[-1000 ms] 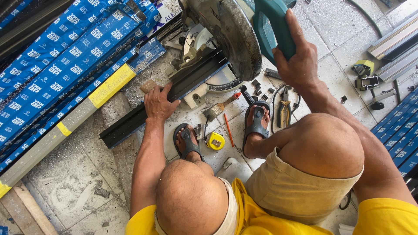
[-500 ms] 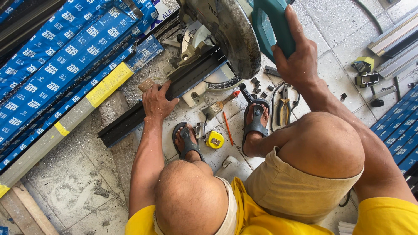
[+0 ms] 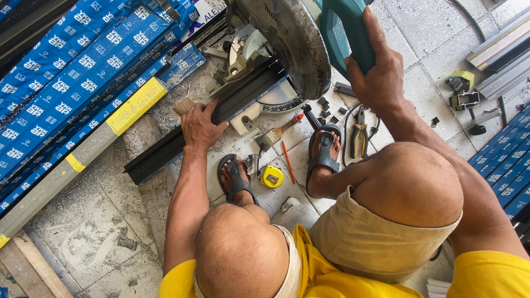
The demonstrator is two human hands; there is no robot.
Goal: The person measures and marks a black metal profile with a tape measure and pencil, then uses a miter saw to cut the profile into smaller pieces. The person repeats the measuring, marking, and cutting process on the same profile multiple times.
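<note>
A long black aluminium profile point(image 3: 204, 129) lies across the bed of a mitre saw point(image 3: 276, 60) on the tiled floor point(image 3: 72, 243), running from near left to far right under the blade guard. The left hand point(image 3: 200, 124) rests flat on the profile just left of the saw, fingers spread and pressing it down, not curled around it. The right hand point(image 3: 378, 69) is clenched around the saw's teal handle point(image 3: 342, 33), at far right. To cut well, the profile probably wants holding tight against the fence, the left hand well clear of the blade line. Near the sandalled feet lie a yellow tape measure point(image 3: 271, 176), a paintbrush point(image 3: 276, 132), a red pencil point(image 3: 287, 161) and pliers point(image 3: 360, 124). Blue-wrapped profiles point(image 3: 72, 72) are stacked at far left.
</note>
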